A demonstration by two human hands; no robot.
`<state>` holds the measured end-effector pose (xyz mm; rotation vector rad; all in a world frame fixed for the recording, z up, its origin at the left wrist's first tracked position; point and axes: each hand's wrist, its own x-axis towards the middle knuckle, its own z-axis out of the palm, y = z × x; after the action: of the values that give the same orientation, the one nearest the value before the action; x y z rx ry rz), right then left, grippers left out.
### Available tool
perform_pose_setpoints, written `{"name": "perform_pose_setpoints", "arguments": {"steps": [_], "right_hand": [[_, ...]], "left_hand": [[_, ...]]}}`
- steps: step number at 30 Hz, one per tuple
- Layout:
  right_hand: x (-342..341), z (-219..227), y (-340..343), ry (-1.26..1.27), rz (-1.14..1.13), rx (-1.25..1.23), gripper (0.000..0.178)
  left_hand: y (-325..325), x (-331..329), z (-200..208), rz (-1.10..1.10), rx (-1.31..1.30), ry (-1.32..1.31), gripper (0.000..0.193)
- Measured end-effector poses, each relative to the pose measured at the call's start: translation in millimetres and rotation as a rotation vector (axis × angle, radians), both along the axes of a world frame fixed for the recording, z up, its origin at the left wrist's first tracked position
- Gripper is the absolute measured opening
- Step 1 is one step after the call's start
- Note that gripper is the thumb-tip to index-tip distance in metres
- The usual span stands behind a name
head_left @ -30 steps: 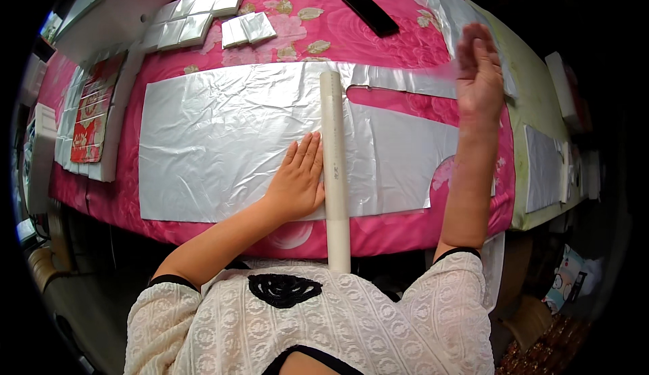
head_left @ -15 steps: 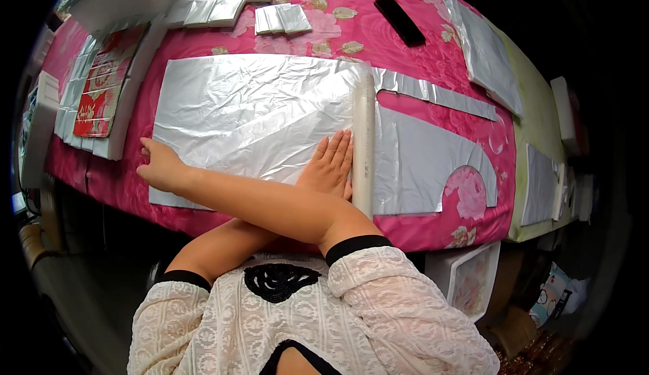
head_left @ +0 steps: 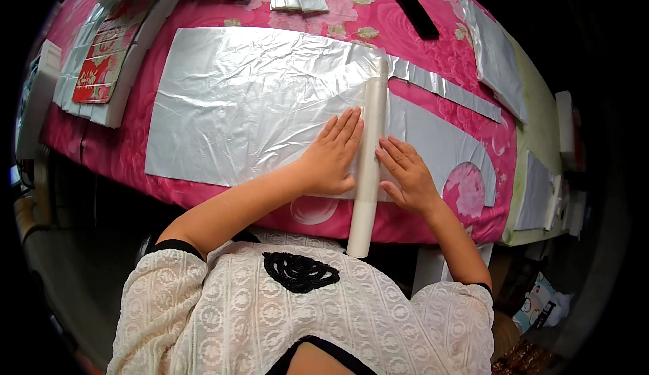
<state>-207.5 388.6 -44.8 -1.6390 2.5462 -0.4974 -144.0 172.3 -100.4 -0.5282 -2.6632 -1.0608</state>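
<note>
Above dim floor (head_left: 81, 277), pink cloth (head_left: 385, 23) bears 1 tube (head_left: 367, 196) on sheeting (head_left: 250, 105).

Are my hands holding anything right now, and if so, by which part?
Nothing is gripped. Your left hand lies flat on the silver sheet, beside the pale tube; your right hand is open, fingers at the tube's right side.
</note>
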Motion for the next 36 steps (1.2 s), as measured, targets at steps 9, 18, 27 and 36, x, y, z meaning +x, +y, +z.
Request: {"name": "perform_pose_setpoints", "arguments": {"steps": [9, 18, 27, 36], "right_hand": [[14.9, -9.5, -128.3, -0.168, 0.349, -0.015, 0.052], [35.0, 2.9, -240.7, -0.207, 0.515, -0.550, 0.025], [29.8, -38.1, -350.0, 0.032, 0.590, -0.238, 0.049], [91.6, -51.9, -405.0, -0.415, -0.150, -0.625, 0.083]], "left_hand": [[-115.3, 63.7, 55.1, 0.258, 0.362, -0.085, 0.058], [-180.0, 199.2, 49.5, 0.664, 0.659, -0.264, 0.043], [-162.3, 224.8, 46.2, 0.919, 0.196, -0.349, 0.064], [-177.1, 224.4, 49.7, 0.833, 1.054, -0.578, 0.075]]}}
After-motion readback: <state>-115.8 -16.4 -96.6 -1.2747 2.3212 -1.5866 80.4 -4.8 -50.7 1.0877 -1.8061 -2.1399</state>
